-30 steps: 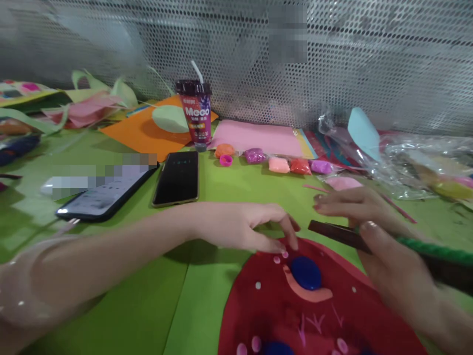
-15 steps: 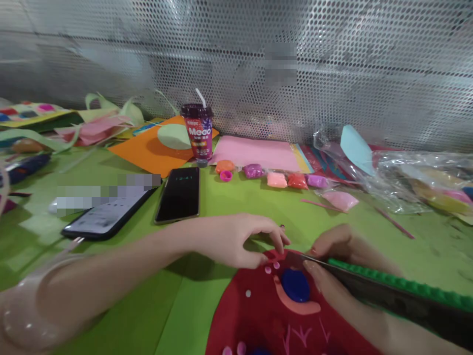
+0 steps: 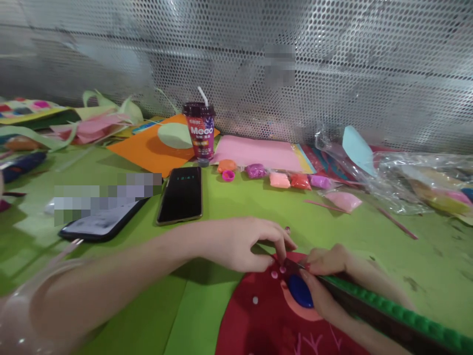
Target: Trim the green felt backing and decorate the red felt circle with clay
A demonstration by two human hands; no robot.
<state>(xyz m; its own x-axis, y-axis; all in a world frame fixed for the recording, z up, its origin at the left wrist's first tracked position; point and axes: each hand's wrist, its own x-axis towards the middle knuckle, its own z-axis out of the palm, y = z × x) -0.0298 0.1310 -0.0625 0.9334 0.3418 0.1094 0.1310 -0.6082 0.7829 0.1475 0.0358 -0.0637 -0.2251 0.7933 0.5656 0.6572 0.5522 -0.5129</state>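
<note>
A red rounded sheet lies on the table before me, bearing a dark blue oval, a peach-coloured curved strip, small pink dots and thin pink branching lines. My left hand reaches over its far edge, with bent fingers and thumb a little apart and fingertips touching the red surface beside the pink dots. Between thumb and fingers, my right hand grips a long flat dark tool with a green bumpy edge. The tool's thin tip is at the red surface by my left fingertips.
Two phones, one dark-screened and one lit, lie left of the red sheet. Behind stand a Meco cup with a straw, orange paper, pink paper and several small clay packets. Clear plastic wrapping lies right.
The view has shifted slightly. My right hand and tool tip have come closer to my left fingertips, and the tool is lower over the red sheet. The left fingers have moved slightly right.
</note>
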